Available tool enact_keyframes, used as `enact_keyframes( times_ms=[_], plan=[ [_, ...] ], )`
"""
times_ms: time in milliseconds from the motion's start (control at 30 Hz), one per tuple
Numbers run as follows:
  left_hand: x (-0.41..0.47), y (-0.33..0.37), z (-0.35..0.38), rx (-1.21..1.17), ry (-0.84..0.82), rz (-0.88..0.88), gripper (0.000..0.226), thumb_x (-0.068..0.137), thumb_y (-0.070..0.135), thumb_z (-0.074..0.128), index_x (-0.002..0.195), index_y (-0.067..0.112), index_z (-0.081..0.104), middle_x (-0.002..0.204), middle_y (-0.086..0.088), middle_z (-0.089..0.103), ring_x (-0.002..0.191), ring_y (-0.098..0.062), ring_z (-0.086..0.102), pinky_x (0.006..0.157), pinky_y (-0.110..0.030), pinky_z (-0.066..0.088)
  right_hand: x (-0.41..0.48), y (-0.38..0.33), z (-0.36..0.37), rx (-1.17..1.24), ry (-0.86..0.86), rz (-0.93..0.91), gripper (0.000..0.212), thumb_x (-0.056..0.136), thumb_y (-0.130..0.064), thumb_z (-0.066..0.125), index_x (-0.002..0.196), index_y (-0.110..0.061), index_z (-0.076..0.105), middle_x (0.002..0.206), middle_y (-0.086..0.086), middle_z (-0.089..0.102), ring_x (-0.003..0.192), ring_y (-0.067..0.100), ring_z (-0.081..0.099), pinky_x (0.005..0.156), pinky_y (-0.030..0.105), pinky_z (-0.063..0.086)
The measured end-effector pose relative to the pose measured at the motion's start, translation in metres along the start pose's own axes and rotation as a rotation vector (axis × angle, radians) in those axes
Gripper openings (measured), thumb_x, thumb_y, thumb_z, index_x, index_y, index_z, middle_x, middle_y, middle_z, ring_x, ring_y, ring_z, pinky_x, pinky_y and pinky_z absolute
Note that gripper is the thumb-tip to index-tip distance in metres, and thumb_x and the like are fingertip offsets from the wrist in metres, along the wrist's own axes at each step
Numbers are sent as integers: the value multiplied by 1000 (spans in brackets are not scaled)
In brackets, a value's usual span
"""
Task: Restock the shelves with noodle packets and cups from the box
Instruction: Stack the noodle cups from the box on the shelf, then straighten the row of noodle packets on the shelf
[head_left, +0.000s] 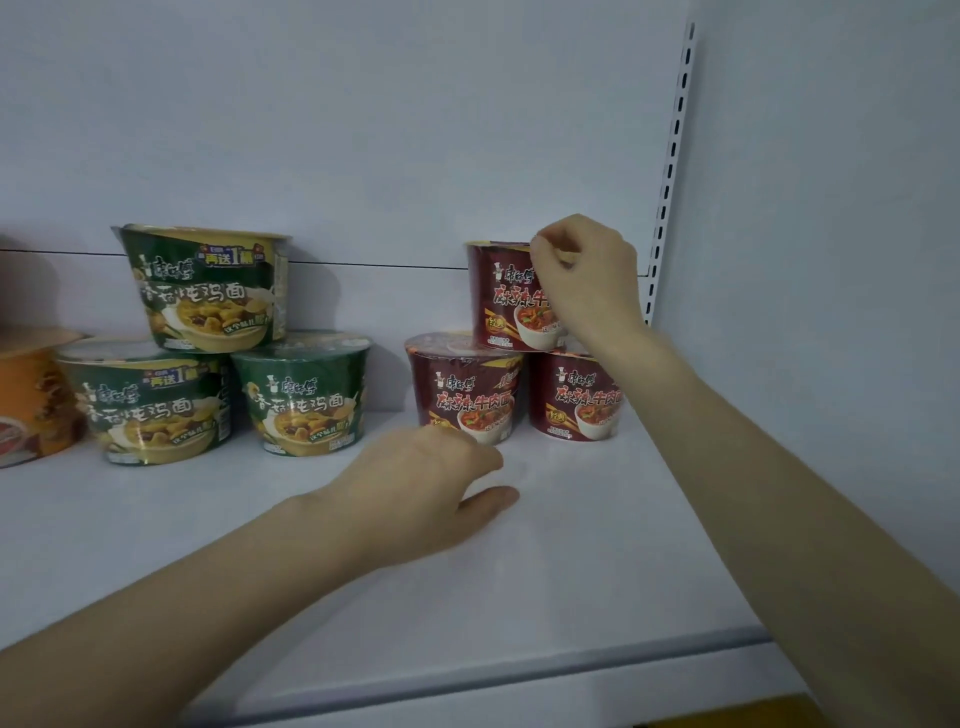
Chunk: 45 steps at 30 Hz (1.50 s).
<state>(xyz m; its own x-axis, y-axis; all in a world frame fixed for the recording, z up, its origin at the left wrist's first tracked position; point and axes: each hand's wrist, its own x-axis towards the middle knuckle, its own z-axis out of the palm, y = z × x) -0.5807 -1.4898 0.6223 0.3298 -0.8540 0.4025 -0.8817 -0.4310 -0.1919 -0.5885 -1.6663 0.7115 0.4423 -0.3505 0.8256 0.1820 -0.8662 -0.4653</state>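
Observation:
Three dark red noodle cups form a pyramid at the right of the white shelf (571, 561): two below (467, 389) (576, 400) and a top red cup (501, 296) resting on them. My right hand (582, 275) is at the top red cup's right side, with curled fingers holding its upper rim. My left hand (431, 478) hovers low over the shelf just in front of the lower left red cup, fingers loosely curled and holding nothing. Three green noodle cups are stacked the same way to the left, with the top one (208, 291) above two others (150, 410) (306, 400).
An orange noodle cup (31, 400) stands at the far left edge. A slotted white upright (670, 171) runs along the shelf's right side by the wall. The shelf's front lip (519, 670) crosses the bottom. A yellow-brown corner (779, 714) shows below it.

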Motion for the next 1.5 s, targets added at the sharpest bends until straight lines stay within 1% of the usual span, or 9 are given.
enact_keyframes(
  times_ms=[100, 267, 333, 633, 833, 1033, 1167, 1300, 1500],
  plan=[
    [-18, -6, -9, 9, 62, -12, 65, 79, 60, 16, 116, 27, 58, 115, 7, 64, 102, -14, 59, 81, -33, 50, -6, -20, 7, -7, -34, -68, 20, 90, -21, 51, 99, -10, 65, 102, 3, 67, 99, 17, 59, 89, 30, 45],
    [-46, -19, -19, 34, 95, -19, 57, 90, 62, 22, 118, 26, 57, 113, 6, 64, 100, -15, 59, 79, -32, 50, -20, -54, 26, 5, -173, -108, 23, 90, -19, 53, 107, -8, 63, 107, 4, 66, 97, 14, 58, 81, 18, 38],
    [-63, -27, -23, 55, 148, 5, 74, 80, 67, 7, 116, 27, 57, 109, 6, 66, 96, -14, 60, 76, -32, 51, -29, -70, 34, 17, -203, -113, 23, 90, -18, 53, 108, -7, 63, 108, 6, 66, 96, 13, 58, 82, 17, 39],
    [-170, -70, -48, 37, 161, -33, 92, 66, 64, -9, 114, 25, 58, 106, 4, 66, 95, -16, 61, 75, -34, 51, -84, -155, 80, 4, -308, -95, 25, 90, -20, 53, 110, -7, 61, 112, 7, 65, 104, 19, 59, 94, 33, 46],
    [-247, -93, -71, -22, 202, -40, 81, 75, 63, 5, 106, 17, 64, 95, -4, 69, 86, -24, 64, 69, -40, 53, -133, -218, 108, 31, -352, -78, 25, 90, -22, 54, 110, -9, 61, 112, 6, 64, 102, 16, 59, 91, 28, 46],
    [-320, -101, -81, 27, 241, -63, 52, 85, 47, 33, 77, 11, 69, 63, -5, 67, 56, -26, 63, 40, -37, 50, -187, -262, 122, -9, -440, -80, 27, 91, -22, 53, 113, -8, 60, 114, 6, 64, 106, 19, 59, 93, 34, 46],
    [-369, -109, -77, 55, 256, -138, 48, 84, 44, 36, 73, 11, 69, 60, -4, 66, 53, -26, 63, 39, -34, 49, -214, -280, 128, -78, -491, -112, 26, 91, -23, 52, 110, -7, 61, 112, 6, 65, 106, 21, 58, 91, 34, 45],
    [-406, -110, -72, 54, 251, -226, 49, 84, 44, 36, 72, 9, 68, 60, -5, 66, 52, -27, 63, 38, -34, 48, -236, -295, 128, -88, -536, -178, 27, 93, -21, 51, 112, -6, 61, 116, 7, 64, 111, 19, 55, 86, 21, 36],
    [-439, -94, -74, 10, 248, -293, 49, 84, 44, 36, 74, 10, 68, 58, -5, 64, 50, -28, 61, 37, -33, 47, -270, -315, 115, -39, -562, -210, 27, 92, -17, 52, 112, -2, 62, 115, 10, 65, 110, 22, 56, 88, 22, 37]
  ],
)
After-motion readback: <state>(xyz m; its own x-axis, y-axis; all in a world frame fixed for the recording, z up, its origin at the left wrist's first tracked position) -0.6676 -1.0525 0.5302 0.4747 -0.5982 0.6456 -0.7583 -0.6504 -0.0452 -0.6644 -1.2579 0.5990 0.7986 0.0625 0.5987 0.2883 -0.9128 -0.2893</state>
